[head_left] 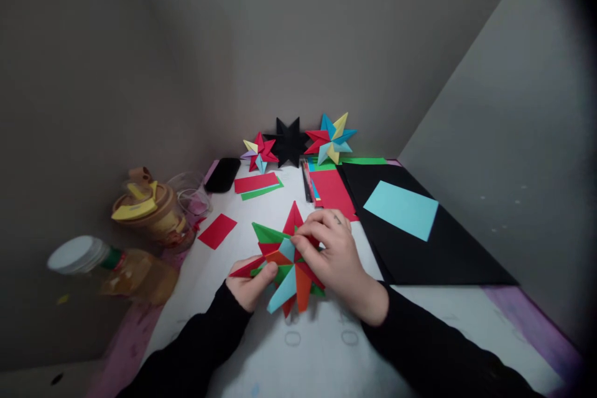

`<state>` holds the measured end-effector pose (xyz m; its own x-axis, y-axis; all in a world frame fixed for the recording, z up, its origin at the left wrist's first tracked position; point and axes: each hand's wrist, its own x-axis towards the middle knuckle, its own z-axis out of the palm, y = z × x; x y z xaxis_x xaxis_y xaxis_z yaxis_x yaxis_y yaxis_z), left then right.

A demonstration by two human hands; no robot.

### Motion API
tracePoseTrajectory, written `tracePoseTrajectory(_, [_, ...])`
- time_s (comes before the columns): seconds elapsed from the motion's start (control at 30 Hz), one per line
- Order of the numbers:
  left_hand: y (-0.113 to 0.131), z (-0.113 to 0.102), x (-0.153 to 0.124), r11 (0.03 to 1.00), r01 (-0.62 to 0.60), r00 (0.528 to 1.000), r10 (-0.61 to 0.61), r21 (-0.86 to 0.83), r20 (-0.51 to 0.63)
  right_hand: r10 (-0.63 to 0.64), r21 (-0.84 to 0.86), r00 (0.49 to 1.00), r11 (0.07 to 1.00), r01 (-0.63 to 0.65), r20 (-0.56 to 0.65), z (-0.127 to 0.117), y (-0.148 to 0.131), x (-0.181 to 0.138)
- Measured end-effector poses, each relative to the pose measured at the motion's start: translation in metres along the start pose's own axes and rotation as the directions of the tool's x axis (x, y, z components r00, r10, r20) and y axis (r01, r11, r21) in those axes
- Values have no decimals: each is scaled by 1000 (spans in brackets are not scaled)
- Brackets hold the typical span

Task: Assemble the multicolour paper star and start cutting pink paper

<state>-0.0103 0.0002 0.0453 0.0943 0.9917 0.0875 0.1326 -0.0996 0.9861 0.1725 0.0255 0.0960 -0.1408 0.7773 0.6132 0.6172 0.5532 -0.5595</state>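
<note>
The left hand grips the multicoloured paper star along its left side, thumb on top; the right hand pinches it near the centre, thumb and forefinger together. The star sits between both hands, over the tabletop. A red card lies beyond the left hand.

You have a many-pointed folded-paper star between your left hand and right hand, its layered front turned up toward you. Light blue and orange folds meet around its middle; one light blue arm slants down to the lower left, an orange one drops beside it. Red and green points fan out around these, a red one at the top, a green one upper left.
</note>
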Motion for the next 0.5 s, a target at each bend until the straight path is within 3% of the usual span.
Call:
tracePoseTrajectory(0.2, [-6,-6,3,990,-100,989,111,103,-101,-144,-15,975,989,144,-170,-2,-6,-7])
tracePoseTrajectory(0.3, [-5,-8,3,962,-195,964,224,190,-146,-144,52,984,987,150,-108,0,-10,-11])
tracePoseTrajectory(0.4, [-5,-10,3,907,-302,926,352,293,-133,-4,239,1000,971,3,4,6,-13,-13])
tracePoseTrajectory(0.5, [-6,-11,2,867,-353,906,411,352,-103,211,462,966,849,-256,148,13,-15,-16])
